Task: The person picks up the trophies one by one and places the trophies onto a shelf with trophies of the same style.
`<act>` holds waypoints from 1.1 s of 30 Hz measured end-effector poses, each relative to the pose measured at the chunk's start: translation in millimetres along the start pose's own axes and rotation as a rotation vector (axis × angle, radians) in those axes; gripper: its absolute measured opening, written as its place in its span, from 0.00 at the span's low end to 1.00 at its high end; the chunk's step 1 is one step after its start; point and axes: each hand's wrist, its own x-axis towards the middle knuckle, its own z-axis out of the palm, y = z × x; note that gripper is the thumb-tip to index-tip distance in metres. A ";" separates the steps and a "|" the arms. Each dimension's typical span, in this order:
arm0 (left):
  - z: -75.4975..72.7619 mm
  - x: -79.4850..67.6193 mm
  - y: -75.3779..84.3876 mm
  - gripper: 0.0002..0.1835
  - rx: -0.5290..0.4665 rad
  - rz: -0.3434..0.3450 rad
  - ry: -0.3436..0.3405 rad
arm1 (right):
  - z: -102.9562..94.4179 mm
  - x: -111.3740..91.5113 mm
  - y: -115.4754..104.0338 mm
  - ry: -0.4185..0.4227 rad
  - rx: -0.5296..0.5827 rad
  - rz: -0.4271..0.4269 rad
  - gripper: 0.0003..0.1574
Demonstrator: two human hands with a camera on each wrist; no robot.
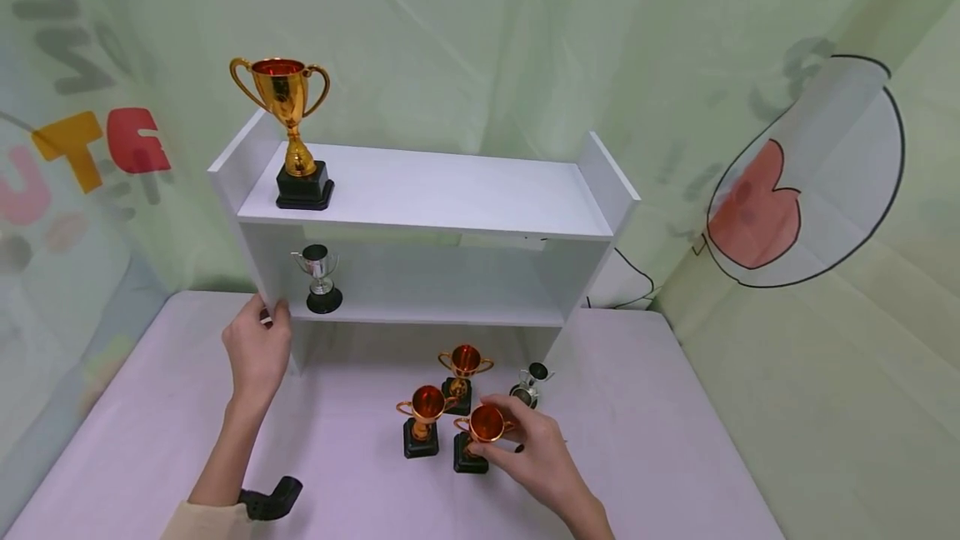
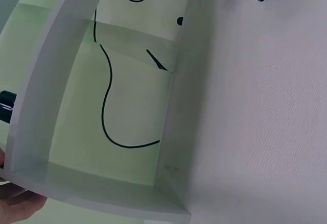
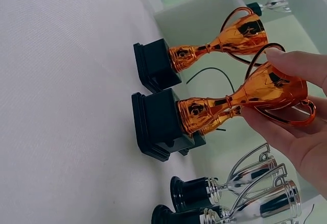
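Here's a plain beige fabric sleeve (image 1: pixel 208 523) on the left arm (image 1: pixel 234 450), and at its cuff juts a black, bent, smooth attachment (image 1: pixel 274 500)!

In the head view, my right hand (image 1: pixel 534 447) covers part of the bronze trophy (image 1: pixel 487 423) it pinches. In the right wrist view, that trophy hides most of another bronze one (image 3: pixel 219 121); the bottom edge crops a silver trophy (image 3: pixel 270 201). The left wrist view's edge cuts off my left hand (image 2: pixel 19 206).
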 end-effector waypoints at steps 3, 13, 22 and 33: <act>0.1 0.0 -0.5 0.14 0.005 0.003 -0.002 | 0.8 -1.1 1.2 0.002 0.022 0.000 0.33; 0.4 -0.9 -1.0 0.14 -0.007 0.007 0.003 | 1.4 -2.2 3.5 0.010 0.038 -0.015 0.33; 0.2 -0.8 -0.3 0.14 -0.021 -0.003 -0.002 | -0.2 -3.2 1.9 -0.005 0.023 0.022 0.32; -1.0 0.3 0.0 0.15 -0.015 -0.009 -0.013 | -11.8 -7.8 -8.7 -0.004 0.046 0.059 0.32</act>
